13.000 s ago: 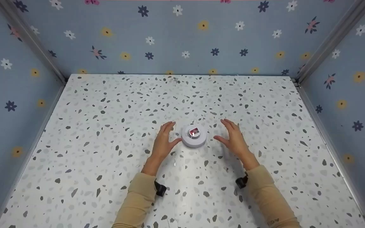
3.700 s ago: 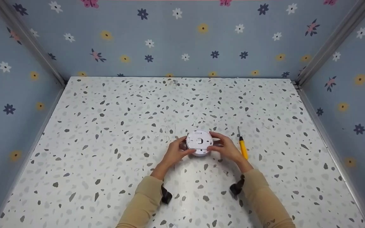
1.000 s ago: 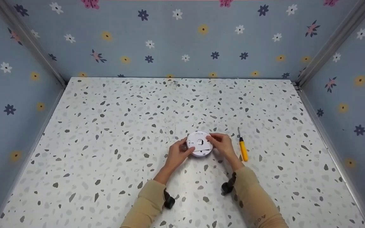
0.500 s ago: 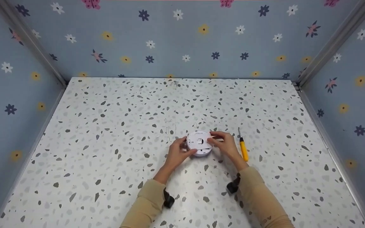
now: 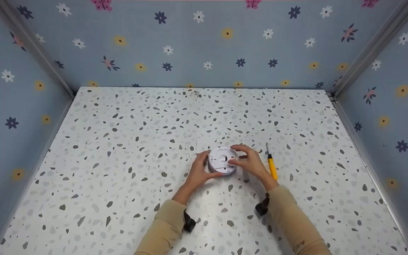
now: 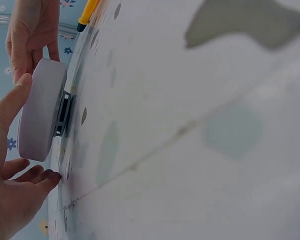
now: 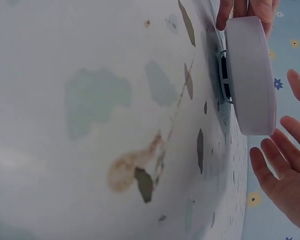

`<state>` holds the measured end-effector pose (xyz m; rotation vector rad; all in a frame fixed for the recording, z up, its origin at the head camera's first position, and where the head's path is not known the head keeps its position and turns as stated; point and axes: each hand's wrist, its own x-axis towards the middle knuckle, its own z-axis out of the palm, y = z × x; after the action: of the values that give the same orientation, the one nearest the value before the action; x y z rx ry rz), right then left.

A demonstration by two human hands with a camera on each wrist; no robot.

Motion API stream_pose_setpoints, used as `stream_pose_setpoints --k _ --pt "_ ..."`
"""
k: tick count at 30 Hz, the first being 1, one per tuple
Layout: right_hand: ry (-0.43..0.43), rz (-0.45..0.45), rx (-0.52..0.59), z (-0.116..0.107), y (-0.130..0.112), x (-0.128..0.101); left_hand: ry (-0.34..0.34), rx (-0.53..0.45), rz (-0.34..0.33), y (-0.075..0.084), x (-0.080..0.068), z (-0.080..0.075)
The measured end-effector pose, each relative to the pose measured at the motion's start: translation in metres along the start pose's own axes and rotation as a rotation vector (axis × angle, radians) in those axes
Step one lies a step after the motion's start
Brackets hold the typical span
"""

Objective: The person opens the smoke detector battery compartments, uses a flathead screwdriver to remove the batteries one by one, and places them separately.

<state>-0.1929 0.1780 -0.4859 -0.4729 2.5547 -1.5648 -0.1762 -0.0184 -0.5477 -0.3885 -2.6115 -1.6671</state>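
A round white smoke detector (image 5: 221, 168) lies face down on the speckled tabletop, its back plate with a central hole facing up. In the left wrist view, the dark vents of the smoke detector (image 6: 42, 110) point toward the table. My left hand (image 5: 198, 173) holds it from the left, thumb at the near rim and fingers round the far-left side. Over its right side is my right hand (image 5: 251, 163), thumb above the plate and index finger by the far rim. In the right wrist view, the right hand (image 7: 290, 185) has spread fingers and a thumb off the plate.
A screwdriver (image 5: 272, 166) with a yellow handle lies just right of the right hand, its shaft pointing away. Flower-patterned panels (image 5: 204, 42) wall the table (image 5: 136, 117) at the back and both sides.
The detector has been turned over since the oldest frame, and the screwdriver has appeared. Lately the left thumb has slid from the plate to the near rim; the right thumb and fingers have spread.
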Motion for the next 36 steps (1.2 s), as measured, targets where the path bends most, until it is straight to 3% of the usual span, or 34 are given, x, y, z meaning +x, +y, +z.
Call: stream_pose_setpoints --k 10,18,25,36 --pt "-0.082 0.0 -0.059 0.007 0.035 0.014 -0.056 0.005 0.007 -0.003 0.003 0.002" --pt "-0.125 0.023 -0.108 0.009 0.035 0.017 -0.066 0.006 0.001 -0.003 0.003 0.002" --pt "-0.143 -0.032 -0.121 0.01 0.035 0.018 -0.07 0.004 0.01 -0.002 0.004 0.002" --pt "-0.148 0.043 -0.144 0.009 0.032 0.02 -0.059 -0.021 0.005 -0.003 0.003 0.002"
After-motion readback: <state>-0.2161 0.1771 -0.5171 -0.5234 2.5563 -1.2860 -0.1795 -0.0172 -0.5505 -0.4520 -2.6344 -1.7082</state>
